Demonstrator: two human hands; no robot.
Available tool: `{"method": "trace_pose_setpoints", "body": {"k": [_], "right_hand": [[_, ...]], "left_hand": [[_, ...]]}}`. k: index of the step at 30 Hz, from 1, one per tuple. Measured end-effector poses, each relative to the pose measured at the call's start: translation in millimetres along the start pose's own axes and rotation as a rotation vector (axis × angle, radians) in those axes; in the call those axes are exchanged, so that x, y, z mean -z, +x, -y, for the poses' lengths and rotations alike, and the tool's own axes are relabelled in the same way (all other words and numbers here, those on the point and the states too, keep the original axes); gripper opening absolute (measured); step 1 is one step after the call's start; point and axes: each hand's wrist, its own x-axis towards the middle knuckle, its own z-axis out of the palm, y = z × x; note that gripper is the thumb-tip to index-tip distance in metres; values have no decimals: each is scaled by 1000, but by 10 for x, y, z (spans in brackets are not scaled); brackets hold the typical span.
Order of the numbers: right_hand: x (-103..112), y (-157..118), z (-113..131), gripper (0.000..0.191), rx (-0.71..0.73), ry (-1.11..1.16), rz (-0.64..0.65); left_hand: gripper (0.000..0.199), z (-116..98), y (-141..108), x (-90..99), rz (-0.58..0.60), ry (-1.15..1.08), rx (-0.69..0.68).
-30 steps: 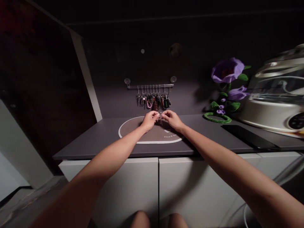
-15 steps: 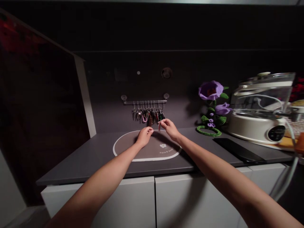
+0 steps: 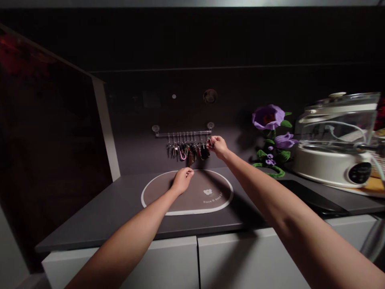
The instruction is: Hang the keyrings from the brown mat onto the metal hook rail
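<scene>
One key ring (image 3: 210,143), pinched by the right hand (image 3: 219,146) at the right end of the rail (image 3: 184,133), could snag the crowded keys (image 3: 190,155); whether the curled left hand (image 3: 182,180) holds anything is unclear.

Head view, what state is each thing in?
Rail, roughly level
Keys, hanging in a row
Right hand, pinching what seems a keyring by the rail's right end
Mat, lying flat
Left hand, over the mat, loosely curled
Cupboard doors, shut
Upper flower, open
White appliance, standing upright

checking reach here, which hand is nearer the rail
Right. The right hand is by the right end of the rail, slightly below; the left hand is farther below, over the mat.
</scene>
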Motion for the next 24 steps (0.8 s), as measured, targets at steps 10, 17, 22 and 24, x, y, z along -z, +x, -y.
{"method": "trace_pose_setpoints", "body": {"k": [10, 17, 22, 24], "right_hand": [[-57, 210, -74, 21, -75, 37, -67], [11, 218, -237, 21, -112, 75, -83], [77, 149, -342, 18, -95, 60, -36], [110, 76, -375, 18, -104, 51, -29]], "left_hand": [[15, 33, 11, -11, -8, -51, 59], [15, 46, 16, -9, -14, -90, 91], [15, 68, 11, -12, -7, -101, 115], [19, 90, 11, -19, -8, -92, 135]]}}
